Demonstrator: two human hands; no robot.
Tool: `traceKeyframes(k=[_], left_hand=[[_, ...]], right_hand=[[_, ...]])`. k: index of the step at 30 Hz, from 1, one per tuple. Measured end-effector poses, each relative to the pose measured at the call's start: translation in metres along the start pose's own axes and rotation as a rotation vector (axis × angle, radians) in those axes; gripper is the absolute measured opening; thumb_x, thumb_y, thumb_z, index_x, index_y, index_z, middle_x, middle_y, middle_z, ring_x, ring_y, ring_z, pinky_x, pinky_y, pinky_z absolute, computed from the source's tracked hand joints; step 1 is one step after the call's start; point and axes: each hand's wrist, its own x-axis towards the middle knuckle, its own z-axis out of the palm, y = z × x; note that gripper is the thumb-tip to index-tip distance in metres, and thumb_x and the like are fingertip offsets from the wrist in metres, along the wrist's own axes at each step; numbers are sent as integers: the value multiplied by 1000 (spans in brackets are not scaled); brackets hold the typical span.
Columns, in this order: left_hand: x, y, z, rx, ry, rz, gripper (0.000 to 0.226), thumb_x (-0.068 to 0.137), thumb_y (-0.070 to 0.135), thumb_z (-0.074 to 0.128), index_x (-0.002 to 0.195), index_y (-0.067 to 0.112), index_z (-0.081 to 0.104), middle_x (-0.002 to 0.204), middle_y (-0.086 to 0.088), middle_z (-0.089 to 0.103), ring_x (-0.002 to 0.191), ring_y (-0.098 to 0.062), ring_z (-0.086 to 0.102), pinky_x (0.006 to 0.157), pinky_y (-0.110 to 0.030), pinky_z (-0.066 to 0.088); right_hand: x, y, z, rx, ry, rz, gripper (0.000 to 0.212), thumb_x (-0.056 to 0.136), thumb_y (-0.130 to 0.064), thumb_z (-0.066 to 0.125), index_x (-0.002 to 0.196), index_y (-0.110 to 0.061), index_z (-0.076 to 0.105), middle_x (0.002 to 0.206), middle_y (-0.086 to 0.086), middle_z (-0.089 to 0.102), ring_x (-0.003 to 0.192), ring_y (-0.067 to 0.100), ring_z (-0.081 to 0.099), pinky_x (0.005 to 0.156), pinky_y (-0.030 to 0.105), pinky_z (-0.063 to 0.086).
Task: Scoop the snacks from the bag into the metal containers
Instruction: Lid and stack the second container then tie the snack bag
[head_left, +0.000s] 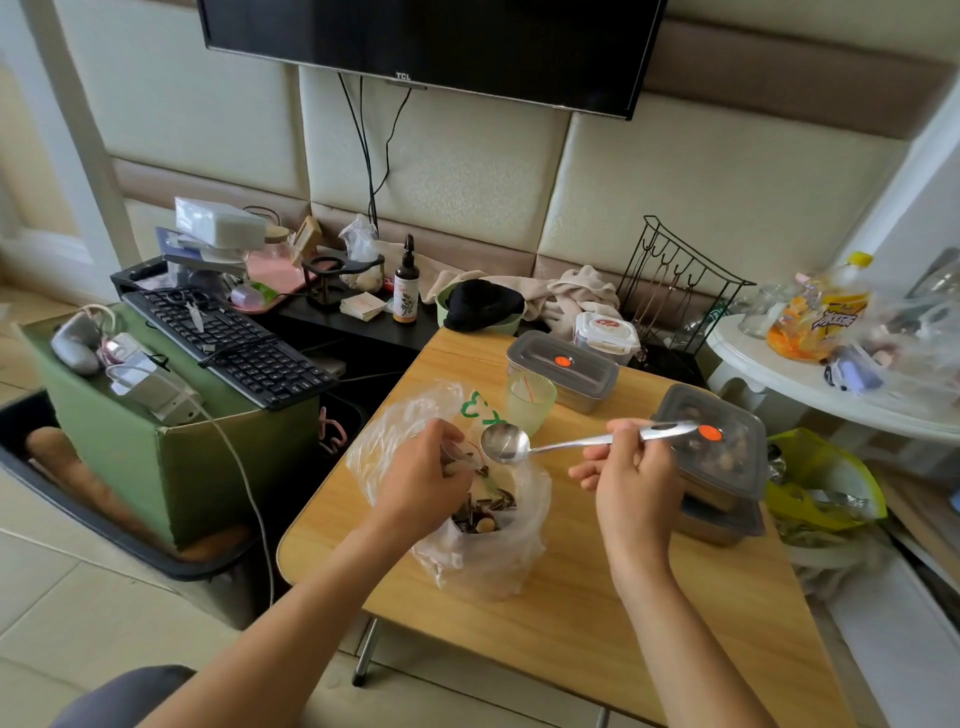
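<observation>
A clear plastic bag (483, 551) of mixed snacks, dark seeds and pale nuts, stands on the wooden table (597, 613). My left hand (423, 475) grips the bag's rim at the opening. My right hand (631, 480) holds a metal spoon (506, 442) by its handle; the empty bowl hovers above the bag's mouth. To the right, two stacked metal containers (719, 467) with grey lids sit behind my right hand, snacks showing through the top lid. A third lidded metal container (563, 371) stands further back.
A pale green cup (530, 402) stands between the bag and the far container. A white plastic tub (607, 335) sits at the table's back edge. A green box with a keyboard (228, 343) is on the left, a yellow bag (826, 483) on the right.
</observation>
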Motion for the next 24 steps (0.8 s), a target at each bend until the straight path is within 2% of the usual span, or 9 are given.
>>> traceKeyframes(k=[4,6,9,14,16,18,20,22,24], left_hand=[[-4,3,-4,-174,19,-38,33,92,8,65,122,18,56,108,7,64,80,-3,64,63,-11,51],[-6,4,-5,-240,20,-40,37,91,13,69,124,22,55,110,9,63,87,-5,66,71,-20,58],[-8,2,-6,-250,-16,-31,44,87,19,78,125,25,56,111,10,63,99,-4,64,82,-33,61],[-5,-1,-4,-60,-74,86,34,80,31,87,104,20,66,106,9,65,92,3,62,76,-11,51],[-4,0,-5,-59,-65,91,31,77,32,89,95,20,67,102,8,65,88,2,63,71,-10,49],[-3,0,-6,-53,-47,81,30,74,33,91,85,20,66,95,5,67,81,-4,65,68,-16,50],[-2,1,-5,-98,-55,54,33,73,34,91,75,16,64,82,2,70,71,-13,68,69,-33,58],[-2,0,-5,-150,-80,39,34,75,33,90,74,11,64,73,-1,72,67,-16,70,69,-44,61],[-2,0,-5,-185,-117,28,31,78,30,89,76,9,66,72,-1,74,67,-17,72,70,-46,61]], right_hand=[[-1,13,4,161,-112,412,24,109,-20,46,102,-5,64,73,10,75,62,22,74,57,28,57],[-3,18,8,223,-190,577,23,110,-20,48,103,-5,64,78,13,76,61,21,71,55,26,54],[-5,27,13,161,-274,699,27,109,-25,52,103,-2,66,76,10,71,52,16,59,46,22,39],[-10,31,19,1,-374,713,32,104,-30,61,96,-1,72,59,-1,57,43,12,40,39,21,25],[-11,30,21,-25,-393,715,33,103,-32,62,88,-4,73,55,-3,53,41,12,36,41,23,24],[-12,27,22,-74,-428,700,38,103,-36,61,83,-6,72,54,-4,51,38,12,35,44,23,25],[-12,24,22,-175,-480,631,45,103,-41,59,78,-5,72,53,-3,52,36,12,37,43,22,27],[-13,22,23,-296,-511,491,48,102,-41,59,72,-7,73,51,-3,57,38,13,44,44,24,36],[-15,19,25,-365,-530,279,39,101,-35,59,72,-14,73,57,-5,66,50,13,56,55,33,48]])
